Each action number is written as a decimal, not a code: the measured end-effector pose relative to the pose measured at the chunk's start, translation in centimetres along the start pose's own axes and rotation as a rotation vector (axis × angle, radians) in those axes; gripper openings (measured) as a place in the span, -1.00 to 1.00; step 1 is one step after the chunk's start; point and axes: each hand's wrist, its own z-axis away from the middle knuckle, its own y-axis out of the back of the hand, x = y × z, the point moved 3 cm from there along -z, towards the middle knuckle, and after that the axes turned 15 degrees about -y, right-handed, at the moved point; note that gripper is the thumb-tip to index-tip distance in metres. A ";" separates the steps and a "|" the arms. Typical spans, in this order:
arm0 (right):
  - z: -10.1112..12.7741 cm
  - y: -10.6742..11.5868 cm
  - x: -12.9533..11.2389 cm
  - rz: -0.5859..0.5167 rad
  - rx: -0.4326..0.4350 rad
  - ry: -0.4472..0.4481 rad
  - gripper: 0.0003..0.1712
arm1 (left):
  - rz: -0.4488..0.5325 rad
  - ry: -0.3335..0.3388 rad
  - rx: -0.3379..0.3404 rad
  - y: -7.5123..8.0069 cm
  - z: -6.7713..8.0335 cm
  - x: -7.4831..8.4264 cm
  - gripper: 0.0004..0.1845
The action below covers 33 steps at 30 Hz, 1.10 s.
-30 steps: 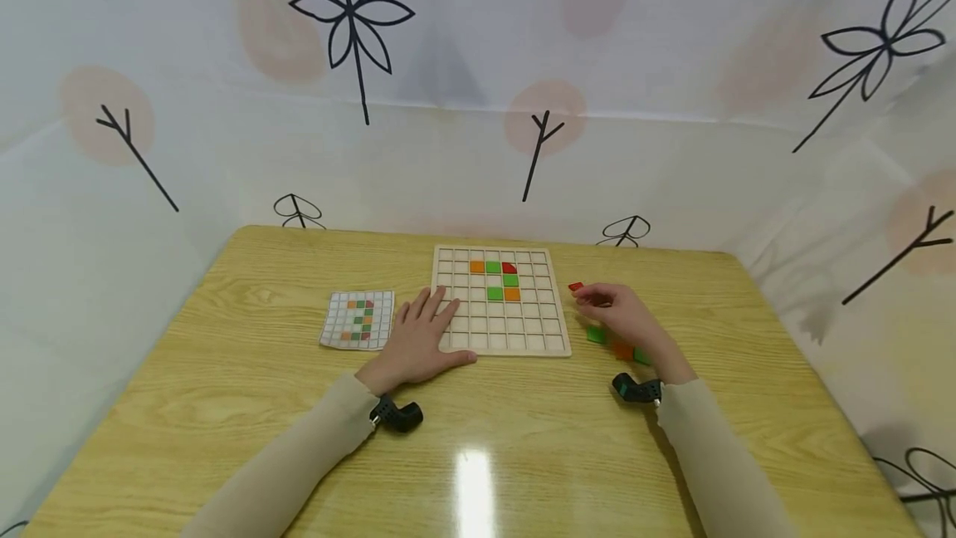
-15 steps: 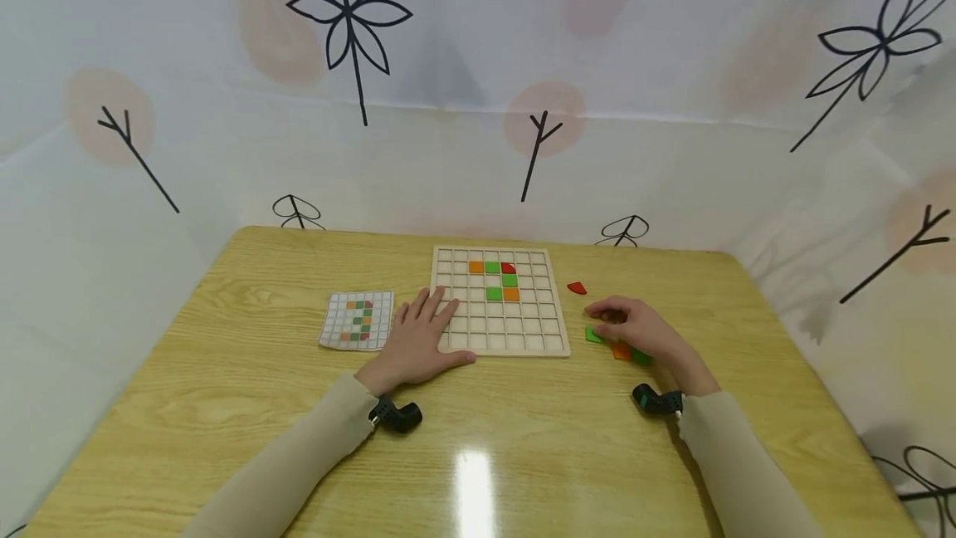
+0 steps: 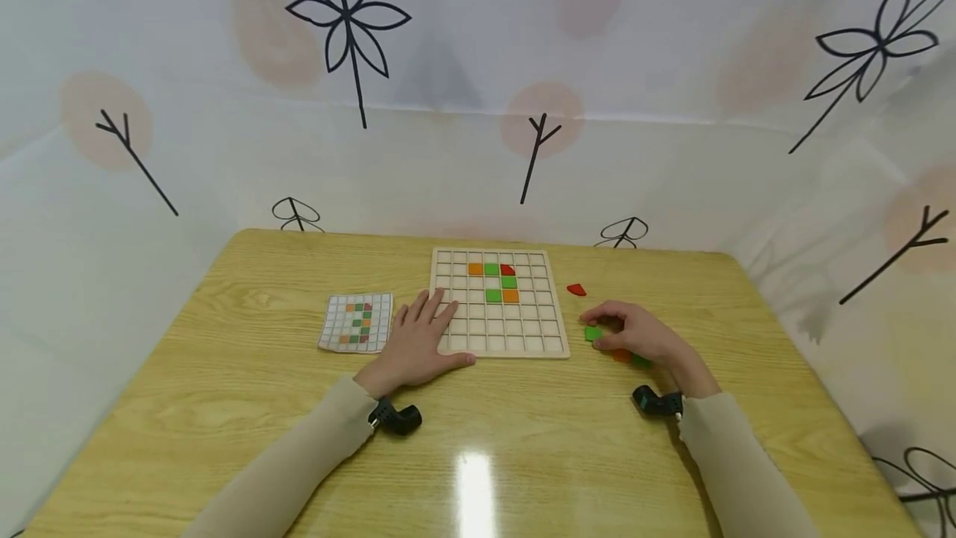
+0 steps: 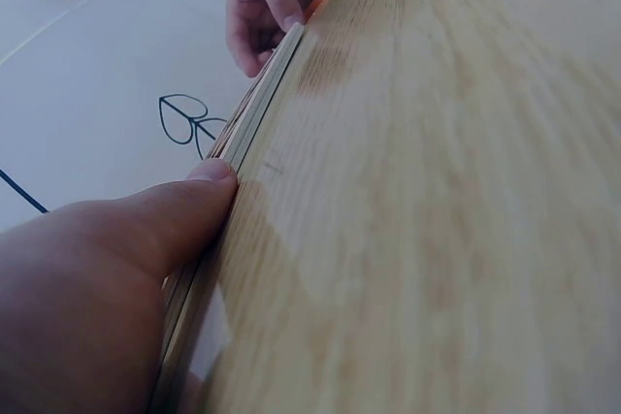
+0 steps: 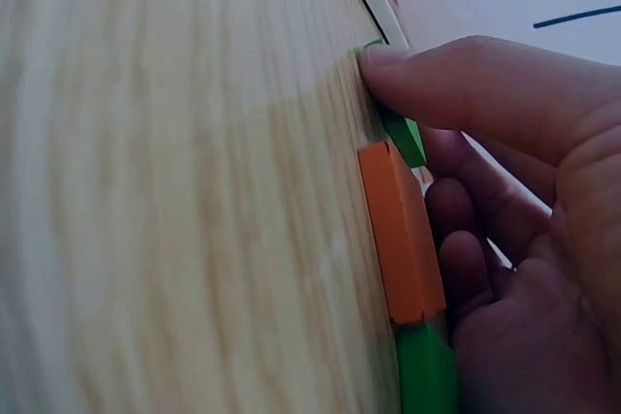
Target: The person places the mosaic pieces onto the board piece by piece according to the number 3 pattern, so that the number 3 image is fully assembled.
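Observation:
My left hand (image 3: 416, 343) lies with fingers spread over the left edge of a wooden grid board (image 3: 463, 343). Its thumb (image 4: 184, 215) rests along the board's near edge in the left wrist view. To the right of the board, my right hand (image 3: 635, 330) pinches a small green square tile (image 3: 592, 334) between thumb and fingers, low at the tabletop. An orange tile (image 5: 400, 230) and another green tile (image 5: 427, 370) lie beside that hand, partly covered by it in the head view. Several orange, green and red tiles sit in the board's upper cells.
A paper card (image 3: 336, 322) with a printed colour grid lies left of the board. One red quarter-round tile (image 3: 576, 290) is on the wooden table (image 3: 523, 438), right of the board. A patterned cloth (image 3: 448, 164) hangs behind the table.
My right hand has let go of the red quarter-round tile, drawn back toward me, and taken the green tile between thumb and fingers. The left hand has stayed still.

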 end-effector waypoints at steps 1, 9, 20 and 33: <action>0.0 0.0 0.0 -0.001 0.005 0.000 -0.50 | -0.003 -0.001 0.003 0.0 0.0 0.0 0.02; -0.1 -0.3 -0.3 0.026 0.032 -0.001 -0.54 | -0.015 0.008 -0.005 0.2 0.0 -0.1 0.03; 0.5 0.2 -0.8 0.037 0.040 -0.007 -0.61 | -0.004 0.001 0.000 -0.3 -0.3 -0.2 0.03; 0.5 0.3 -1.5 0.071 0.083 -0.038 -0.68 | -0.007 0.010 -0.002 -0.3 0.0 0.0 0.03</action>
